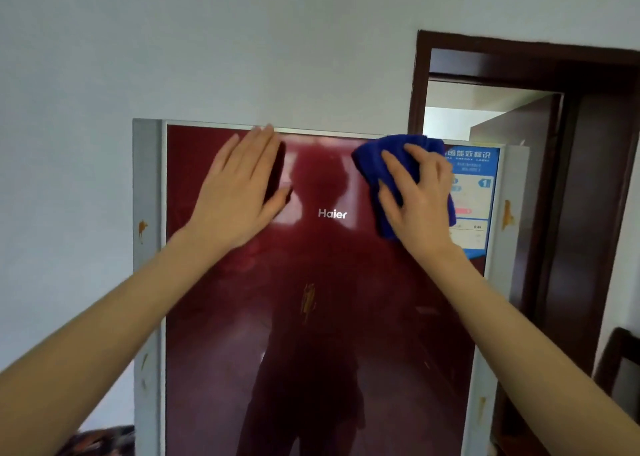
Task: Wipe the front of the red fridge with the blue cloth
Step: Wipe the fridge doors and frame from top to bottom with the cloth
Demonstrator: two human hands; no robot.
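The red fridge (pixel 318 334) stands straight ahead, its glossy door framed in grey and marked with a white logo. My right hand (pixel 419 195) presses the bunched blue cloth (pixel 372 159) against the door's upper right, close to the top edge. My left hand (pixel 242 185) lies flat on the door's upper left with its fingers together and pointing up, holding nothing. The cloth's lower part is hidden under my palm.
A blue and white energy label (pixel 476 192) is stuck at the door's top right corner, beside the cloth. Orange stains mark the grey side strips (pixel 147 247). A dark wooden door frame (pixel 588 178) stands to the right, a white wall behind.
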